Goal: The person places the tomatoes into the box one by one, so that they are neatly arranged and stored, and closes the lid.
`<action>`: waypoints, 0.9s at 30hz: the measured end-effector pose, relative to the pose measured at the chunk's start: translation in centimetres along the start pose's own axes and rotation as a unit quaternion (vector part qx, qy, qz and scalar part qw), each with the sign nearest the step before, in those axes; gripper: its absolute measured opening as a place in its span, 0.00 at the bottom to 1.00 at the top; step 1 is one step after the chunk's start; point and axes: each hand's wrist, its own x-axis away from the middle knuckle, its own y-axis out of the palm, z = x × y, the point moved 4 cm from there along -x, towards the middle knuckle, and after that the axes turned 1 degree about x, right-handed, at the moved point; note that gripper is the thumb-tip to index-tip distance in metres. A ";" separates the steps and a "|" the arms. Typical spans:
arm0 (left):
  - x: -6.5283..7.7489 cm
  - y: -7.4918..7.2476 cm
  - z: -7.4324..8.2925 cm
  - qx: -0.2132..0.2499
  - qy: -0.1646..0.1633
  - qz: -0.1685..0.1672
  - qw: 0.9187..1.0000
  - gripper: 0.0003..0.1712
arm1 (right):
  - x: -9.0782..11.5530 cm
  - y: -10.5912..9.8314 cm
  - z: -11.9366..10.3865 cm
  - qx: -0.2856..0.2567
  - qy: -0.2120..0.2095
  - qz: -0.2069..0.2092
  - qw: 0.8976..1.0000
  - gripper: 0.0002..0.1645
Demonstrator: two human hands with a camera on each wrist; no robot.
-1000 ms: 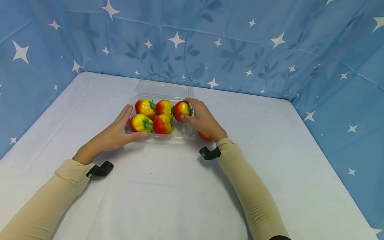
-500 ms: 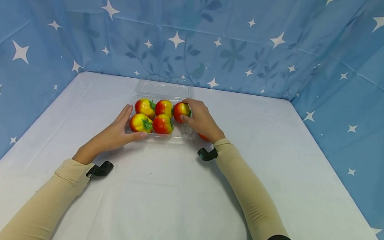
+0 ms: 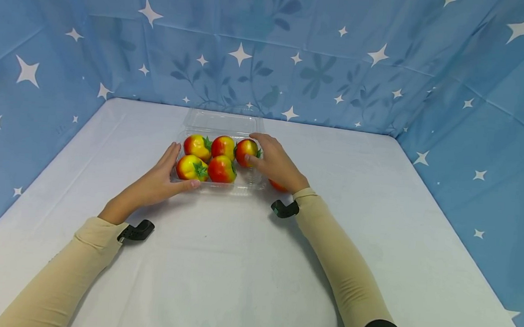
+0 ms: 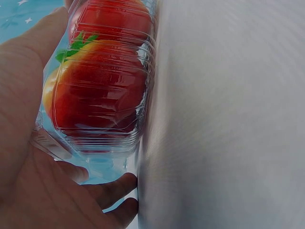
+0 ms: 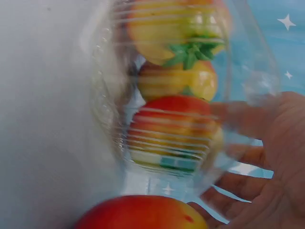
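A clear plastic box (image 3: pixel 248 188) holds several red-and-yellow tomatoes with green leafy tops, in two rows. At its left end lies my left hand (image 3: pixel 153 182), fingers straight along the side wall and thumb stretched along the front. My right hand (image 3: pixel 282 167) holds the tomato (image 3: pixel 244 150) at the back right of the box, thumb on the near side and fingers beyond it. In the right wrist view that tomato (image 5: pixel 167 126) shows through the ribbed wall. Another tomato (image 5: pixel 143 214) sits outside the box, partly hidden under the right wrist in the head view.
The box's clear lid (image 3: pixel 224 121) lies folded back behind it. A white cloth (image 3: pixel 228 271) covers the table. Blue star-patterned curtains (image 3: pixel 340 58) hang close behind and at both sides.
The right hand and the tomato it holds have shifted very slightly to the left. The left hand and box stay in place.
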 end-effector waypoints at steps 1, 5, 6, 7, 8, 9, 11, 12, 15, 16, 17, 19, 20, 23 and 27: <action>0.0 0.0 0.0 0.000 0.000 0.000 1.000 0.71 | 0.0 -0.2 0.0 -0.007 -0.001 0.001 1.000 0.38; 0.1 -0.1 0.0 0.001 -0.001 0.000 1.000 0.71 | 0.2 -1.4 0.0 -0.018 -0.006 0.009 1.000 0.38; 0.1 -0.1 0.0 0.001 -0.001 0.000 1.000 0.72 | 0.3 -1.8 0.0 -0.017 -0.006 0.010 1.000 0.39; 0.1 -0.2 0.0 0.000 -0.002 0.000 1.000 0.72 | 0.3 -2.1 0.0 -0.017 -0.003 0.009 1.000 0.39; 0.1 -0.2 -0.1 0.000 -0.002 0.000 1.000 0.72 | 0.4 -2.4 0.0 -0.016 -0.001 0.009 1.000 0.40; 0.1 -0.2 -0.1 0.000 -0.003 0.001 1.000 0.72 | 0.5 -2.8 0.0 -0.014 0.002 0.008 1.000 0.40; 0.1 -0.3 -0.1 0.000 -0.003 0.001 1.000 0.72 | 0.6 -3.3 0.2 -0.010 0.006 0.004 1.000 0.41; 0.1 -0.3 -0.2 0.001 -0.003 0.001 1.000 0.72 | 0.7 -3.5 0.2 -0.010 0.006 0.002 1.000 0.42; 0.2 -0.4 -0.3 0.003 -0.002 0.001 1.000 0.72 | 0.8 -4.0 0.7 -0.010 0.004 -0.006 1.000 0.43; 0.2 -0.4 -0.4 0.004 -0.001 0.001 1.000 0.72 | 0.8 -4.1 0.9 -0.011 0.004 -0.008 1.000 0.43; 0.2 -0.4 -0.4 0.005 0.000 0.001 1.000 0.72 | 0.9 -4.2 1.1 -0.013 0.003 -0.011 1.000 0.43; 0.3 -0.4 -0.5 0.004 0.000 0.001 1.000 0.71 | 1.1 -4.3 1.5 -0.015 0.004 -0.020 1.000 0.44; 0.2 -0.3 -0.5 0.003 0.000 0.001 1.000 0.71 | 1.2 -4.4 1.7 -0.016 0.006 -0.023 1.000 0.44; 0.0 -0.1 -0.4 0.003 0.003 0.001 1.000 0.71 | 1.9 -4.7 2.1 -0.015 0.013 -0.028 0.999 0.45; -0.1 0.0 -0.5 0.003 0.005 0.001 1.000 0.72 | 2.8 -4.7 2.6 -0.015 0.017 -0.045 0.999 0.45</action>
